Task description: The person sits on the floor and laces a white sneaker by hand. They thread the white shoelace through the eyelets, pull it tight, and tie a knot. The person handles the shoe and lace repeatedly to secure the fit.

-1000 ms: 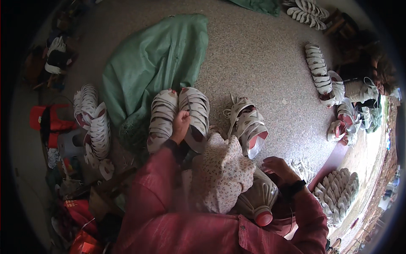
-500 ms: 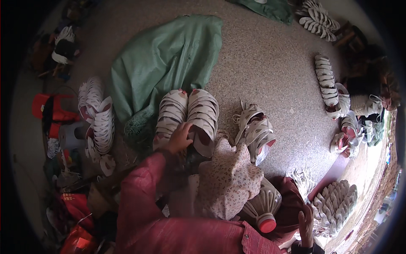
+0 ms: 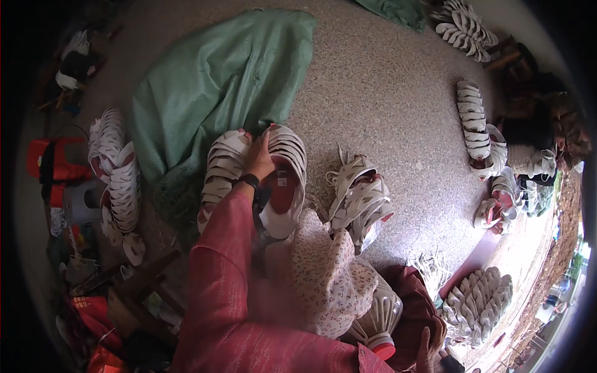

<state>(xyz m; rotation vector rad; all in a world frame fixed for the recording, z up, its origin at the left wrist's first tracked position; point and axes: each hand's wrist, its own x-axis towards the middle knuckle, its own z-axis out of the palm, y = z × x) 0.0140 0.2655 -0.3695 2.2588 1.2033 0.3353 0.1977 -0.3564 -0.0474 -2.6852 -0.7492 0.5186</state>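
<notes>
Two rows of nested white shoe uppers with red linings stand on the floor before me. My left hand (image 3: 261, 163) reaches between them and closes on the inner edge of the right row (image 3: 292, 146). The nearest shoe upper in that row shows its red insole (image 3: 283, 186) and a small white label. Beside my wrist is the left row (image 3: 221, 168). At the lower right, my right hand (image 3: 426, 353) is partly in view, fingers stretched upward beside dark red cloth (image 3: 416, 298); nothing shows in it.
A green woven sack (image 3: 224, 81) lies beyond the rows. Loose shoe uppers (image 3: 360, 193) sit to their right. Near me are floral cloth (image 3: 329, 280) and a clear bottle with a red cap (image 3: 384, 351). More stacked uppers (image 3: 124, 186) stand left, by a red stool (image 3: 68, 161).
My left hand has moved farther forward along the inner side of the right row. The nearest upper's insole now shows more fully. The view has shifted slightly; my right hand sits lower in the picture.
</notes>
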